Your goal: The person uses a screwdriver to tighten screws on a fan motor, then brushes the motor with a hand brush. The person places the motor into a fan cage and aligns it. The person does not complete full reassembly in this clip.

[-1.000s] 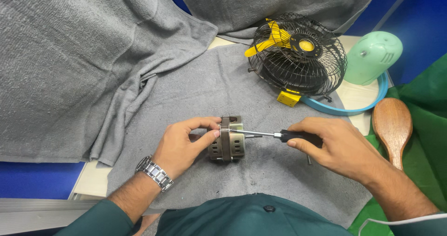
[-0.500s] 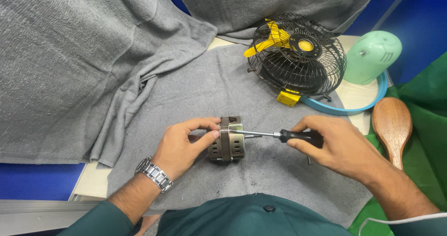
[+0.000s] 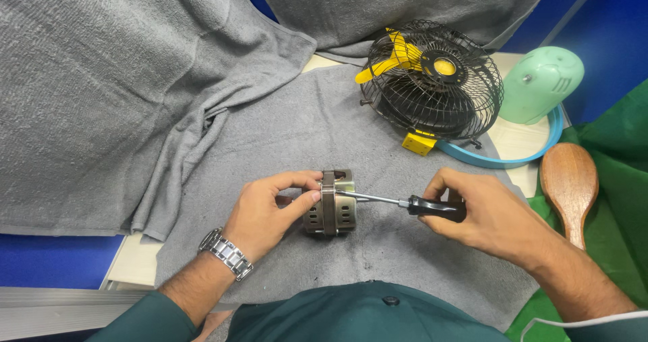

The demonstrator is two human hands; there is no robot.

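At centre of grey towel [image 3: 283,139]: left hand [image 3: 266,214] pinching small metal motor [image 3: 329,202], thumb and fingers closed on its end. Right hand [image 3: 489,214] wrapped tight round black-handled screwdriver [image 3: 405,203], tip against motor's side. Beyond: black wire fan [image 3: 432,79], yellow blades. Wooden brush [image 3: 569,183] far right.

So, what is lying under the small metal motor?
The motor rests on a grey towel, steadied by the left hand. The right hand holds a screwdriver against it. What the towel covers beneath cannot be seen.
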